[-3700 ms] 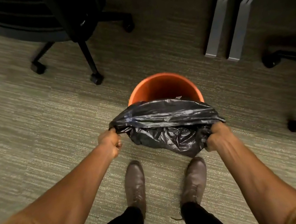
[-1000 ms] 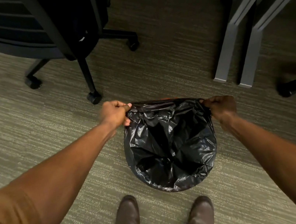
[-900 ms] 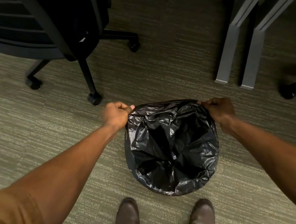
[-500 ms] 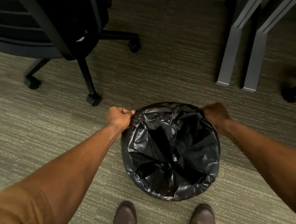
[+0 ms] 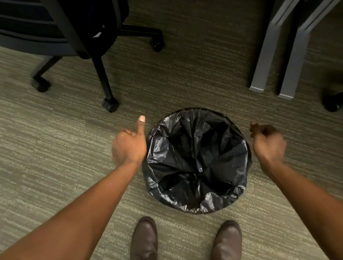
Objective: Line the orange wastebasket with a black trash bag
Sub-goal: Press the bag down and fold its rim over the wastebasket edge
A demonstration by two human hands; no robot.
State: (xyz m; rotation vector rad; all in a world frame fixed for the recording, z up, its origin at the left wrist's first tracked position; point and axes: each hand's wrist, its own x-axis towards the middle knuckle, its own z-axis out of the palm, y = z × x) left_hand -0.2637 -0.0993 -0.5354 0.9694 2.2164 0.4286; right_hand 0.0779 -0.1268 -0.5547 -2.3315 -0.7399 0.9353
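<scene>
The black trash bag (image 5: 196, 162) covers the wastebasket on the carpet, folded over the whole rim and sagging into the inside. No orange of the wastebasket shows. My left hand (image 5: 129, 144) hovers just left of the rim, fingers curled and thumb stuck out, holding nothing. My right hand (image 5: 267, 140) hangs just right of the rim with its fingers loosely curled and empty. Neither hand touches the bag.
A black office chair (image 5: 83, 31) on casters stands behind and to the left. Grey desk legs (image 5: 266, 52) rise at the back right. Another chair's caster base (image 5: 339, 101) is at the far right. My brown shoes (image 5: 143, 249) stand in front of the basket.
Both hands let go of the bag's rim and moved outward, away from the basket. Earlier the bag was pulled from the near side over the whole orange rim.
</scene>
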